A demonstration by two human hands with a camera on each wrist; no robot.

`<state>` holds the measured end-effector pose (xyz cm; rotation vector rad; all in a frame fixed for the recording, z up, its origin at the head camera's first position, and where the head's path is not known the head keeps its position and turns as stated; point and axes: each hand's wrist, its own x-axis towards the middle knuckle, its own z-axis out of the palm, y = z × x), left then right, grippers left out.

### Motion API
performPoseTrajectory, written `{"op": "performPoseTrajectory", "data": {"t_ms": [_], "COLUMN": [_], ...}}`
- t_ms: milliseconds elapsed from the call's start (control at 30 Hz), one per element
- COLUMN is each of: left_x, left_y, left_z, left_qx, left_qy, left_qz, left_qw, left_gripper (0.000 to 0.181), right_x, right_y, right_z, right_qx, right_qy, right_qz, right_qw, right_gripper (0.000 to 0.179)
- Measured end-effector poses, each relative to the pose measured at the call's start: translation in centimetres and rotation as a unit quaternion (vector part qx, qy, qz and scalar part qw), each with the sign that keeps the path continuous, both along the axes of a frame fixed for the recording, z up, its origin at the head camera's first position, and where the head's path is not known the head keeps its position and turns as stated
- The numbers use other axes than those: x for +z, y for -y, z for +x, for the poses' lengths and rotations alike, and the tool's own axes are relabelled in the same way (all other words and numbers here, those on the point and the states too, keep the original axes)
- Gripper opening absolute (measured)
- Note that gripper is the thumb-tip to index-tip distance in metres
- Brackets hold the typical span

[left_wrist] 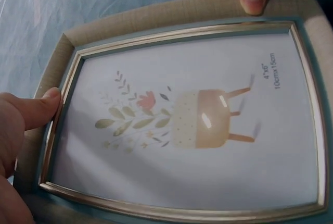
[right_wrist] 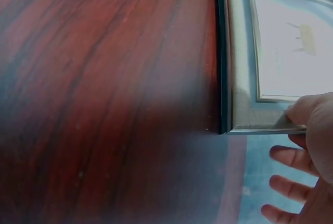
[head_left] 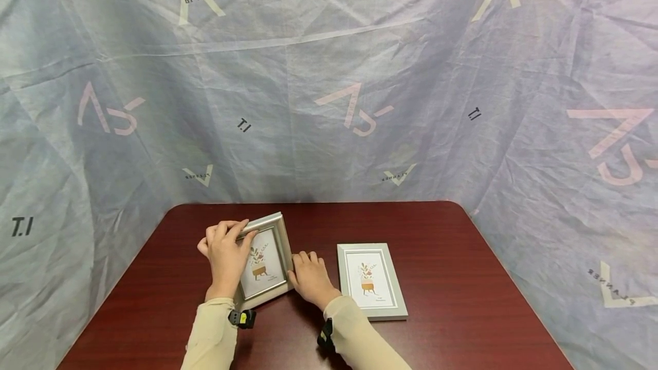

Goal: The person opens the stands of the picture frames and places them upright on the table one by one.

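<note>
Sleeved forearms lead to both hands grasping the tilted picture frame.
I judge it light, rigid, glazed: left hand pinches top rail, right hand grips side edge.

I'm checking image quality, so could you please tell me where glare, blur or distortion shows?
Left wrist: glare spots on the held frame, its edges bowed by the lens. Right wrist: the table is blurred. Head: sharp and evenly lit.
</note>
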<state>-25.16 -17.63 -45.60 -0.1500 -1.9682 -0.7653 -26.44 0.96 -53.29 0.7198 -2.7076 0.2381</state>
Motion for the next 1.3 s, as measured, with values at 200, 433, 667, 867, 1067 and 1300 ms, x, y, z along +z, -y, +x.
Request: {"op": "performPoseTrajectory", "data": {"t_ms": [200, 433, 667, 867, 1067, 1300], "left_x": [-0.09, 0.07, 0.0, -0.14, -0.23, -0.13], "left_y": [-0.02, -0.15, -0.15, -0.17, -0.2, -0.25], "left_z": [0.07, 0.29, 0.47, 0.63, 0.65, 0.69], "left_qx": [0.001, 0.009, 0.012, 0.012, 0.009, 0.009], "left_qy": [-0.009, -0.004, -0.002, -0.002, -0.008, -0.016], "left_qz": [-0.006, -0.011, -0.008, -0.008, -0.01, -0.01], "left_qw": [0.9999, 0.9999, 0.9999, 0.9999, 0.9999, 0.9998], "left_gripper": [0.034, 0.034, 0.034, 0.035, 0.036, 0.036], "right_x": [0.05, 0.08, 0.11, 0.09, 0.07, 0.12], "right_y": [-0.2, -0.28, -0.34, -0.38, -0.5, -0.81], "right_z": [0.12, 0.17, 0.22, 0.31, 0.37, 0.37], "right_qx": [0.007, 0.008, 0.006, 0.007, 0.007, 0.008], "right_qy": [-0.009, -0.015, -0.003, 0.01, 0.009, 0.02], "right_qz": [-0.01, -0.011, -0.01, -0.009, -0.008, -0.007], "right_qw": [0.9999, 0.9998, 0.9999, 0.9999, 0.9999, 0.9997], "right_gripper": [0.032, 0.032, 0.032, 0.033, 0.033, 0.036]}}
